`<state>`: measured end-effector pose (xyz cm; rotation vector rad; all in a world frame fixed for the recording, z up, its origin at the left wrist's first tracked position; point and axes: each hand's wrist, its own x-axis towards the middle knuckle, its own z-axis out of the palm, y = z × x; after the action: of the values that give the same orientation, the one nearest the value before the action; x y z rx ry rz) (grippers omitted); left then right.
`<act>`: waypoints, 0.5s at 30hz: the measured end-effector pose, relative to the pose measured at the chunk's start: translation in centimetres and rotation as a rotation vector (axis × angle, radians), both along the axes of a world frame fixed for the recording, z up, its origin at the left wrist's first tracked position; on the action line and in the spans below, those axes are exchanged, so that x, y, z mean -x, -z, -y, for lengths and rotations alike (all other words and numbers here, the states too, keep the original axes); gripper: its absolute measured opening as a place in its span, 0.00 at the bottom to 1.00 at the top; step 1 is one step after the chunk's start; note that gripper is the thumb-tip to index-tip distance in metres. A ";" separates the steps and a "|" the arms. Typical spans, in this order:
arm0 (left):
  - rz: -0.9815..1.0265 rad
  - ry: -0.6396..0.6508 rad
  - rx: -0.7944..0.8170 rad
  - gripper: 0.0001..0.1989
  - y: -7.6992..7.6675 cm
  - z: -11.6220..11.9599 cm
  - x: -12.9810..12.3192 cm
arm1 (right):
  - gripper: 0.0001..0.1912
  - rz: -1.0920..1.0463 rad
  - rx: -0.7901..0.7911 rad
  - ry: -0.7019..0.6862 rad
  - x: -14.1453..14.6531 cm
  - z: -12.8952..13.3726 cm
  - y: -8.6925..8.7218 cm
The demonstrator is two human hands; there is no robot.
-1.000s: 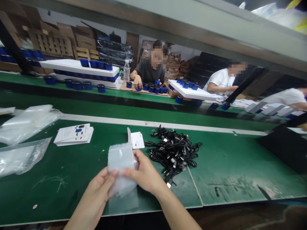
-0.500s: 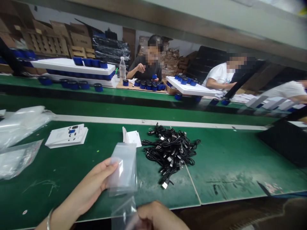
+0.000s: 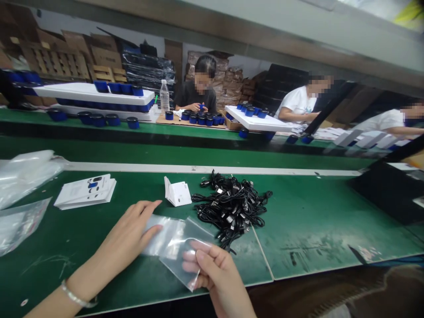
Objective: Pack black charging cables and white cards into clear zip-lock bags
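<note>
My left hand (image 3: 132, 232) rests over a stack of clear plastic bags (image 3: 160, 234) on the green table, thumb on top and fingers stretched and apart. My right hand (image 3: 212, 269) pinches one clear bag (image 3: 188, 251) by its edge between thumb and fingers; this bag overlaps the right end of the stack. Just behind the bags stands a folded white leaflet (image 3: 178, 192). A heap of coiled black cables (image 3: 232, 207) lies to the right of it, close to my right hand.
Printed cards (image 3: 84, 192) are stacked at the left, beside larger plastic bags (image 3: 28, 176). A black box (image 3: 387, 192) stands at the right. Across the table, people sit behind blue round items (image 3: 202, 119) and white trays (image 3: 258, 119). A shelf edge hangs overhead.
The bag stack has gone from my raised left hand down onto the table, and that hand's fingers have spread. My right hand has moved up with the single bag, over the stack's end.
</note>
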<state>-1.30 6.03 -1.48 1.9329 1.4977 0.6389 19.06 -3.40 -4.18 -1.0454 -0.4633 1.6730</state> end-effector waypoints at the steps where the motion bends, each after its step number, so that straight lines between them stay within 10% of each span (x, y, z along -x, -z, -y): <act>1: 0.010 -0.027 -0.002 0.30 0.2 0.7 0.1 | 0.22 -0.017 0.004 0.009 0.2 0.0 -0.1; 8: 0.882 -0.266 0.412 0.27 2.2 7.3 -1.4 | 0.26 0.012 -0.064 -0.066 2.7 -0.1 0.8; 11: 0.701 -0.230 0.440 0.20 2.0 7.6 -1.4 | 0.22 0.262 -0.255 -0.126 3.9 0.1 0.9; 15: 0.395 -0.414 0.164 0.18 1.0 4.8 1.7 | 0.11 1.144 -0.874 -0.034 4.5 -0.3 1.1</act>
<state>-2.95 1.22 -2.46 1.2865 1.6355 0.9786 14.54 -3.08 -5.24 -1.1847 -1.7475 0.5612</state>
